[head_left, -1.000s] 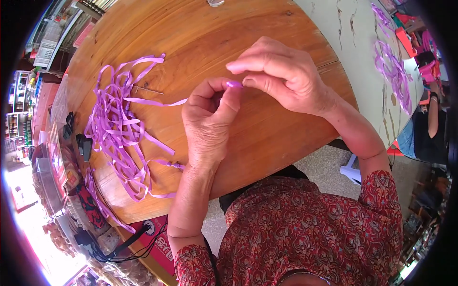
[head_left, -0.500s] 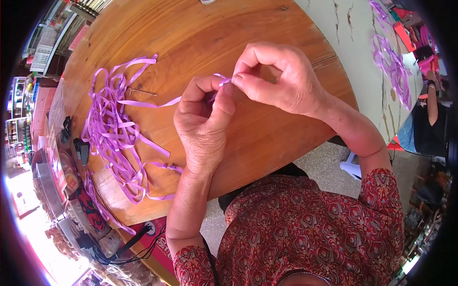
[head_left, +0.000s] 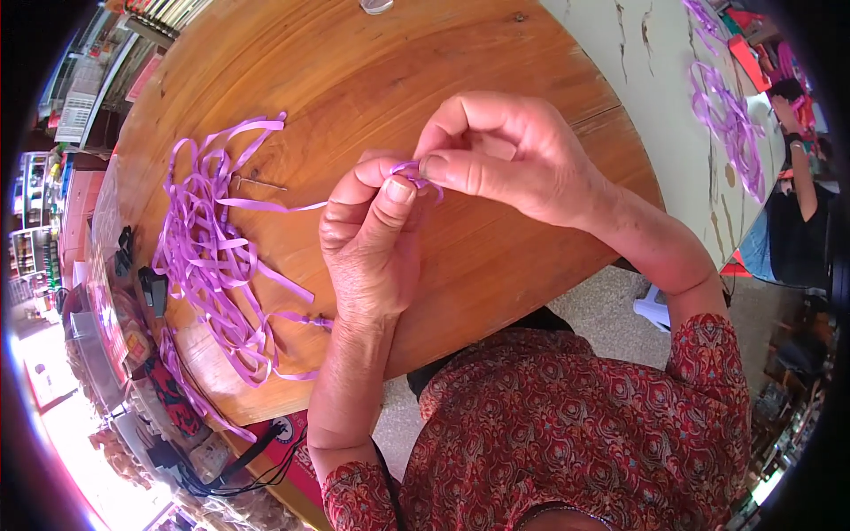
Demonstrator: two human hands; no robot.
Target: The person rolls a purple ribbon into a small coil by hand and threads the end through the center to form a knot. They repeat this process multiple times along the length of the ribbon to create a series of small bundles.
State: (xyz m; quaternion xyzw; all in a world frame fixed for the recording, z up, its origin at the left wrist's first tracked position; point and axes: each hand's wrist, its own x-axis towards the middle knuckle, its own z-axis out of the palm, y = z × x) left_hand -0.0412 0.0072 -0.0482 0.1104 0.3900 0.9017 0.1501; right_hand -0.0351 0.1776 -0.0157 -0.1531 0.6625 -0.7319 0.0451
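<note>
A narrow purple ribbon (head_left: 273,206) runs from a tangled heap of the same ribbon (head_left: 208,230) on the round wooden table into my left hand (head_left: 367,226). Thumb and forefinger of that hand pinch it, and a small loop shows above the thumb. My right hand (head_left: 509,164) meets it there, its thumb and forefinger closed on the ribbon at the loop. A short end sticks out below the right fingertips. Whether the loop is knotted I cannot tell. Beside the heap lies a thin metal pin-like tool (head_left: 258,183).
The wooden table (head_left: 496,257) borders a pale, cracked-looking table (head_left: 651,106) at the right, with more purple ribbon (head_left: 728,124) on it. Another person's arm (head_left: 801,173) is at the far right. Shelves and bagged goods line the left. A clear object (head_left: 376,5) stands at the far edge.
Both hands have come slightly nearer, and my left thumb has turned so its nail shows. The right fingertips now overlap the left ones at the ribbon loop.
</note>
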